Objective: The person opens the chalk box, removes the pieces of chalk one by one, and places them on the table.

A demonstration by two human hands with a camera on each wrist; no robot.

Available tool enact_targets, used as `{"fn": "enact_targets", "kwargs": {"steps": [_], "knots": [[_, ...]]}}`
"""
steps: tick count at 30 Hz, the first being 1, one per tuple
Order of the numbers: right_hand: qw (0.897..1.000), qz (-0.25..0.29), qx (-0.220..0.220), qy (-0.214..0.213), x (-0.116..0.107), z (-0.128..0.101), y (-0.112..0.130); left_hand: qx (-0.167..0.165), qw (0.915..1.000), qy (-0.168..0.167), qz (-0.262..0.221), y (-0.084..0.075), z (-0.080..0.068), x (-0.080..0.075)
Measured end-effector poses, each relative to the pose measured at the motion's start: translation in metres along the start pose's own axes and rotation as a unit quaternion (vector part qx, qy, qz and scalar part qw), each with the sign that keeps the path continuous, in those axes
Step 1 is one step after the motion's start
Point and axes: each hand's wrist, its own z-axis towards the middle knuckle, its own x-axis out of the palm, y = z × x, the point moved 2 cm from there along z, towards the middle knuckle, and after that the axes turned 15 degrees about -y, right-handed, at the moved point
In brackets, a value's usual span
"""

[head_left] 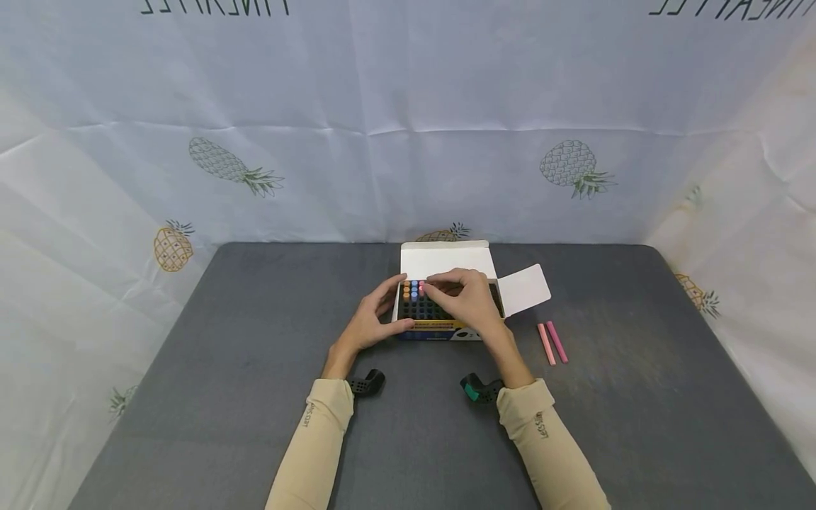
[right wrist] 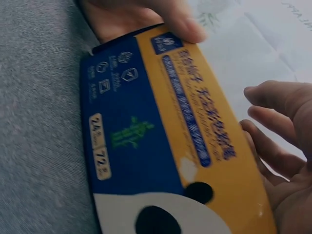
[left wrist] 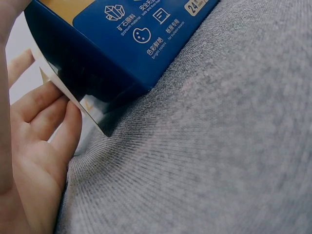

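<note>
By the left hand (head_left: 372, 320), the left end of the open box (head_left: 440, 334) is gripped; orange, blue and pink sticks (head_left: 414, 291) are stood in its holes; the right hand (head_left: 470, 299) is held at the pink ones, whether pinching cannot be told; beyond a white flap (head_left: 525, 289), 2 loose sticks (head_left: 557, 343) are laid on the surface (head_left: 637, 418)

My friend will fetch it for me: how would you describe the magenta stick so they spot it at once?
On the grey table, find the open box. To its right lies a pale pink stick. Beside it, farther right, is the magenta stick, the deeper-coloured of the two.
</note>
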Motion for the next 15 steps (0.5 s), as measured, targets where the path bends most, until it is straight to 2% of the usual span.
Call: {"fn": "enact_targets", "kwargs": {"steps": [6,15], "knots": [[0.999,-0.043,-0.003,0.009,0.008,-0.001,-0.001,0.002,1.0,0.001,-0.001,0.001,-0.001,0.001],[0.998,-0.069,0.012,0.005,0.013,-0.002,-0.003,-0.006,1.0,0.001,-0.002,0.002,0.0,0.0]]}}
